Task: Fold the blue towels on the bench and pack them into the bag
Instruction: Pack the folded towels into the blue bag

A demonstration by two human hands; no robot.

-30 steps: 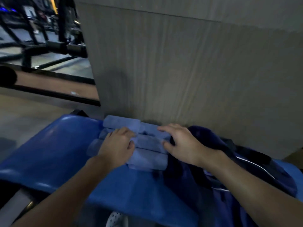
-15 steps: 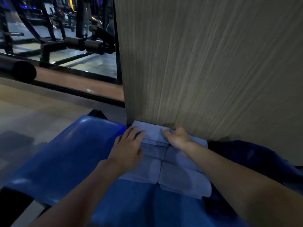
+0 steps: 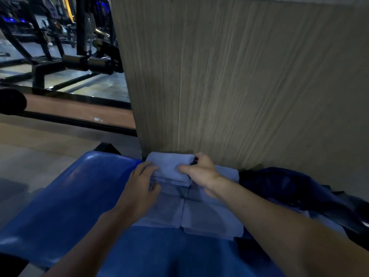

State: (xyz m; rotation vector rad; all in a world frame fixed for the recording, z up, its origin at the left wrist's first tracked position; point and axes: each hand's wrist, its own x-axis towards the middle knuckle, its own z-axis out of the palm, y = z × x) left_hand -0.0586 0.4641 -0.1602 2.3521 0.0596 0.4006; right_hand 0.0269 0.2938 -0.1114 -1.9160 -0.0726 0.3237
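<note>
Towels (image 3: 201, 214): pale blue, several, folded flat and laid in two side-by-side piles on the blue surface (image 3: 65, 196), far ends butted to the wood-grain panel (image 3: 239, 86). Top towel (image 3: 169, 166): a thicker folded bundle lying crosswise on the far end of the left pile, against the foot of the panel. Right hand (image 3: 201, 170): grasping the bundle's right end, thumb over the front face, fingers tucked behind; I read this as a pinch that keeps the fold from springing open. Left hand (image 3: 141, 186): fingers curled over the bundle's left end, thumb on the layer beneath, grasping too. The two hands bracket the bundle end to end, which I judge suits lifting it as one piece without losing its shape. Bag (image 3: 289, 190): dark navy, slumped on the surface just right of the piles, touching or nearly touching their right edge; I cannot make out its mouth in this light. Placement note: with the piles beside the bag, each transfer should be a short sideways carry, and the panel serves as a backstop to square the edges. Status, my judgement: folding looks mostly done, and none of the towels in view is packed yet. Beyond, left: floor (image 3: 40, 156) and dark gym machines (image 3: 79, 60), well apart.
</note>
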